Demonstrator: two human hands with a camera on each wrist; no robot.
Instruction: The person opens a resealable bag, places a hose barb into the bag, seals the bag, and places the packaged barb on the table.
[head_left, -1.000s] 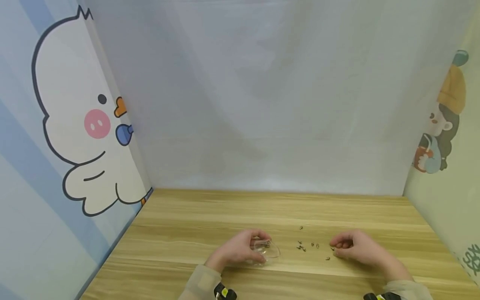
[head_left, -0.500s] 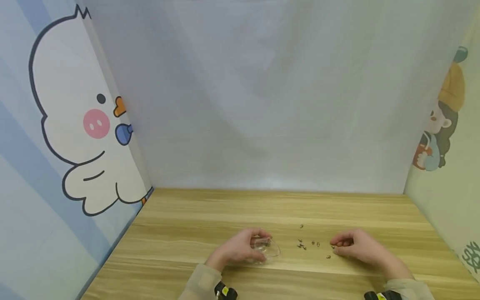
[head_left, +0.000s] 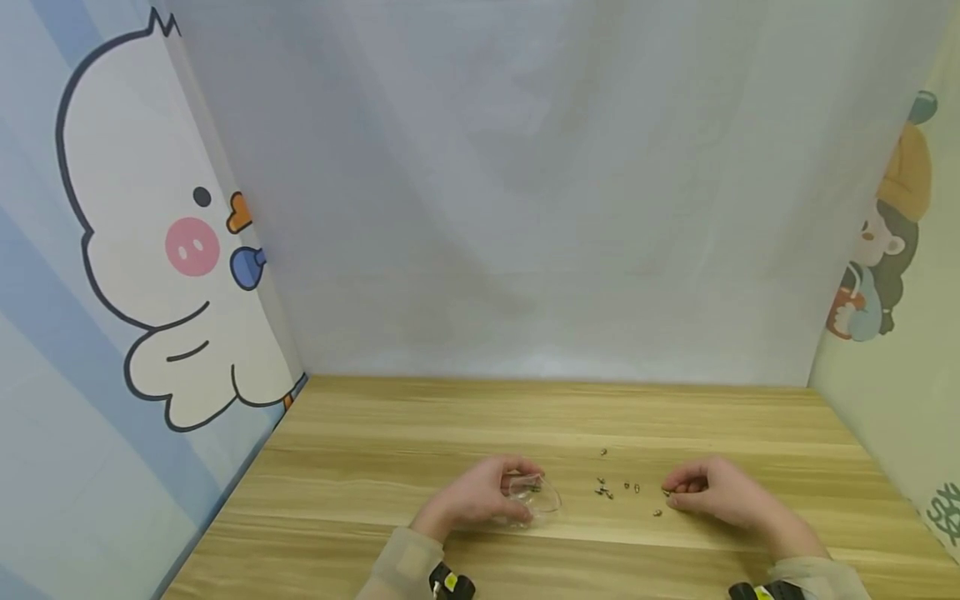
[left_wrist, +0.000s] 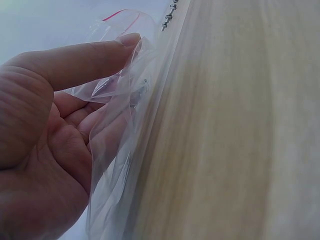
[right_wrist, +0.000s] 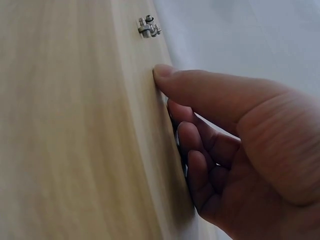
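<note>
Clock directions are read in the head view from the right fingertips, with 12 o'clock toward the grey backdrop [head_left: 525, 208].

Grip state: a clear plastic bag [head_left: 542, 503], with bagged parts [head_left: 535, 488] visible through its film, is held at 9 o'clock by the curled thumb and fingers of the left hand [head_left: 474, 496]. A small metal part [head_left: 667, 493] appears to be pinched narrowly by the right hand [head_left: 716, 493], at or just above the table [head_left: 375, 467]; whether it has been lifted cannot be told.

Loose items: a near part [head_left: 657, 513] is located at 7 o'clock, just beside the fingertips. A pair of parts [head_left: 637, 488] is found at 9 o'clock, with a cluster [head_left: 604, 490] beyond it toward the bag. A lone part [head_left: 603, 452] is set at 10 o'clock.

Hazards, as judged:
1. Loss of the pinched item. It is small and apparently hard; if pressed off-centre, it may be squirted out and rolled away.
2. Scattering. The near part may be knocked by a curled finger, or the cluster brushed, if the hand is carried low toward 9 o'clock.
3. Mouth collapse. The film looks thin and limp; if the left grip is relaxed, the mouth may be folded inward.
4. Spillage. If the bag is tipped toward 3 o'clock, its contents may be released.
</note>
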